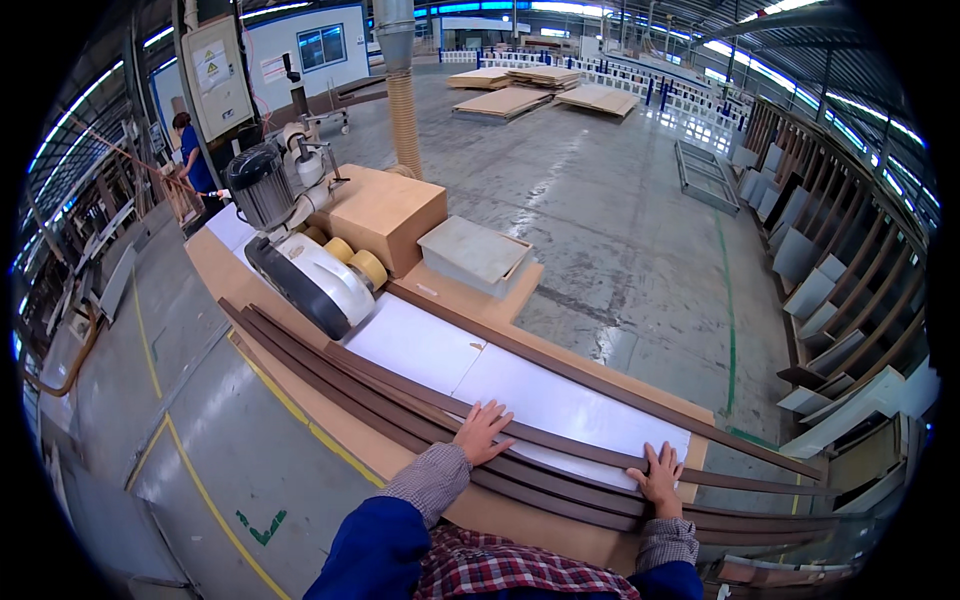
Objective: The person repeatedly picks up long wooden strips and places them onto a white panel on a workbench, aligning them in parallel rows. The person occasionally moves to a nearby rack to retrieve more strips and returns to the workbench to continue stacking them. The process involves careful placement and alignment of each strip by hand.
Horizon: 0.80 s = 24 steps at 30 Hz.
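Observation:
Several long dark brown wooden strips point(400, 400) lie side by side along the near edge of a white-topped workbench point(560, 400). My left hand point(481, 432) rests flat on the strips with fingers spread. My right hand point(659, 478) presses flat on the same bundle further right, fingers apart. Neither hand grips anything. One more dark strip point(560, 362) lies apart along the far side of the white top.
A power feeder with a motor point(262, 185) and yellow rollers point(352, 260) stands at the bench's left end, beside a tan box point(385, 210) and a grey tray point(474, 255). A person in blue point(192, 160) stands far left. Panel racks point(840, 300) line the right.

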Motion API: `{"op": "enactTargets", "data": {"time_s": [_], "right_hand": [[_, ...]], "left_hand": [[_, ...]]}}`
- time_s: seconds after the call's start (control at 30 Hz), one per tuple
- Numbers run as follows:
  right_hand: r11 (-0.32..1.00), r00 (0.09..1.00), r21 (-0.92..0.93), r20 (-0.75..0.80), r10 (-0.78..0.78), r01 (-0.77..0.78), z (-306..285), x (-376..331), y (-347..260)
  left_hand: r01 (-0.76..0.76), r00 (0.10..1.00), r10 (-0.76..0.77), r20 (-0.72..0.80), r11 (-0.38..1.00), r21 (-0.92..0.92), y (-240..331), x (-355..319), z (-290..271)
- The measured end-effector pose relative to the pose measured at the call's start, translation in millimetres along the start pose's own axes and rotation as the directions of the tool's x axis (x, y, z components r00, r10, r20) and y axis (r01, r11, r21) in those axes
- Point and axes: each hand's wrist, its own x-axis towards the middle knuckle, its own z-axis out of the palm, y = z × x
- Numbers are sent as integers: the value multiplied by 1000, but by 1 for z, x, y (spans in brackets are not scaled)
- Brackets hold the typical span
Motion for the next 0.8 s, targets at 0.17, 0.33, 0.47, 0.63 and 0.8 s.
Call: {"op": "enactTargets", "data": {"time_s": [0.17,0.33,0.47,0.63,0.8], "right_hand": [[968,968,39,-14,250,-249,3,15,1],[865,852,52,-151,501,-500,16,28,-1],[639,603,59,-274,749,-767,18,38,14],[369,314,100,-351,882,-924,14,52,42],[332,273,113,-360,892,-936,28,61,75]], "left_hand": [[303,920,-360,153,904,303,21,17,16],[387,829,-472,301,871,301,27,31,12],[367,833,-453,318,882,294,26,36,8],[353,866,-425,265,893,278,26,36,11],[346,867,-417,273,898,273,23,43,10]]}}
